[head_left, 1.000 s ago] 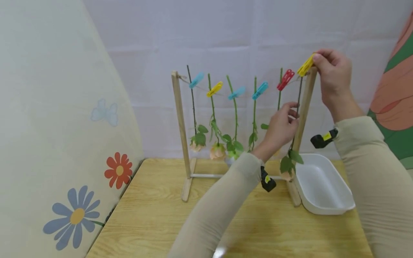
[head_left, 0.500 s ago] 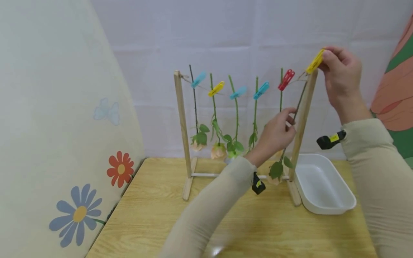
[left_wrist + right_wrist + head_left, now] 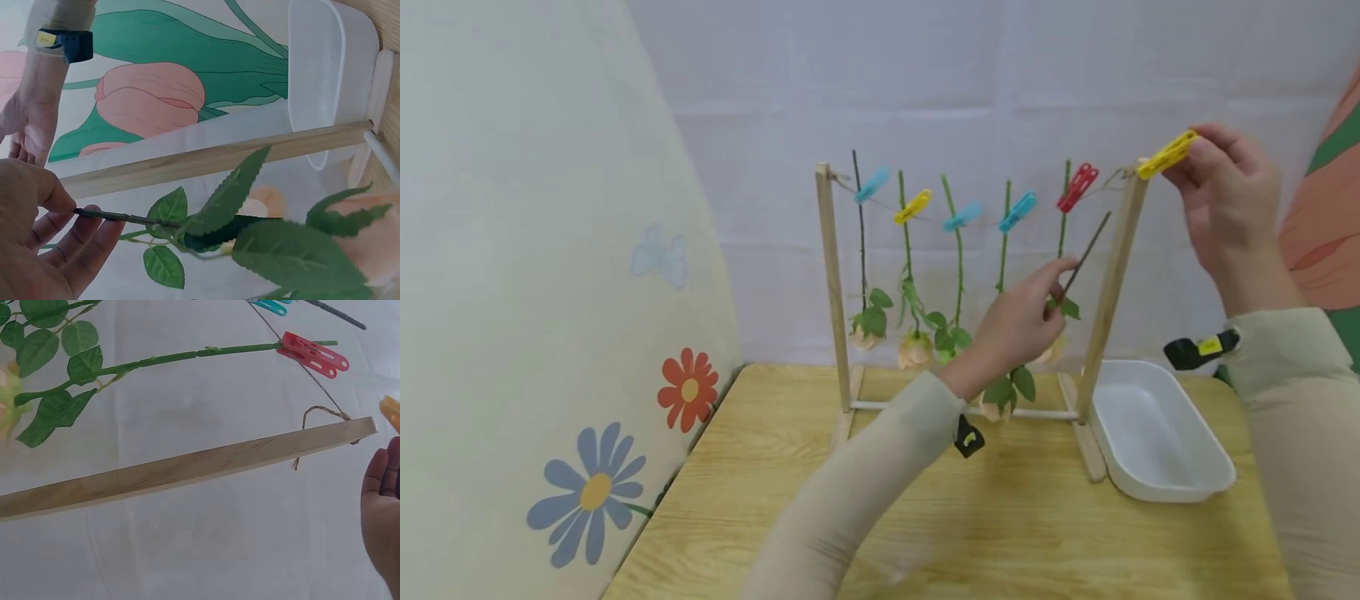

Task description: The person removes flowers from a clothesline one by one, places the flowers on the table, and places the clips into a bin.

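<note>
My left hand (image 3: 1011, 329) pinches the dark stem of an upside-down rose (image 3: 125, 217) between thumb and fingers. Its stem end points up and right, and its peach bloom hangs low in front of the rack's crossbar. Near the top of the wooden rack's right post (image 3: 1117, 292), my right hand (image 3: 1236, 200) pinches a yellow clothespin (image 3: 1168, 155) by its handle end. In the right wrist view only an orange-yellow tip of that clothespin shows. A red clothespin (image 3: 312, 354) holds the nearest hanging rose to the string.
Several more roses hang head down along the string under blue and yellow clothespins (image 3: 913, 207). A white basin (image 3: 1161, 433) stands against the rack's right foot on the wooden table (image 3: 1000, 533). Behind the rack is a pale cloth (image 3: 880, 75).
The rose came off the string at the right end as the yellow clothespin was pulled away. My left hand moved left and down with the rose; my right moved right with the clothespin.
</note>
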Available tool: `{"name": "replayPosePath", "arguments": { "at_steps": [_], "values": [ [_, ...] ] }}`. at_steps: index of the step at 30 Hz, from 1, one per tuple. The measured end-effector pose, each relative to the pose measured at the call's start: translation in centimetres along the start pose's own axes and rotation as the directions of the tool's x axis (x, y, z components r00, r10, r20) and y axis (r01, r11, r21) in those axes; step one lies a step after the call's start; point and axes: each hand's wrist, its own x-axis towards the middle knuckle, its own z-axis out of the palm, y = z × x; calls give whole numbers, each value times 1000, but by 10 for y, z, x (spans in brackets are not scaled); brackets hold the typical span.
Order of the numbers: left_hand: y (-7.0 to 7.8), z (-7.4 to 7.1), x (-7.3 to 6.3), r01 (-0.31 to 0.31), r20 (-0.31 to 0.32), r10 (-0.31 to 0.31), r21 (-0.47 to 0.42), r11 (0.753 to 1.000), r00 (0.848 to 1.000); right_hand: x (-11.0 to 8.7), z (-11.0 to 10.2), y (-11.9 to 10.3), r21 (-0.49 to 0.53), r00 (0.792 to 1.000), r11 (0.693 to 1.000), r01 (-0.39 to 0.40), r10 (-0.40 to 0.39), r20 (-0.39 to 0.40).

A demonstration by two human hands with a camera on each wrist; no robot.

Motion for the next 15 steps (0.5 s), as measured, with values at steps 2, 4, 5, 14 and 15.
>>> {"name": "replayPosePath", "arguments": {
  "at_steps": [2,4,5,14,15],
  "values": [
    [-1,-3,-4,-1,13,1,17,1000,1000,-6,-4,-2,4,1000,1000,-5,5,18],
    [-2,-5,-9,1,24,-1,29,1000,1000,-13,-8,-3,4,999,1000,-1,1,48],
    [-3,-6,-12,4,31,-6,41,999,999,-16,-11,-4,3,998,1000,-2,2,60],
    [-6,-14,-39,-57,100,29,288,956,995,-50,-45,-3,-178,997,982,-66,73,34],
    [-6,-15,-42,-67,109,33,323,944,993,-53,-49,-2,-186,996,979,-80,87,26]
  ]
}}
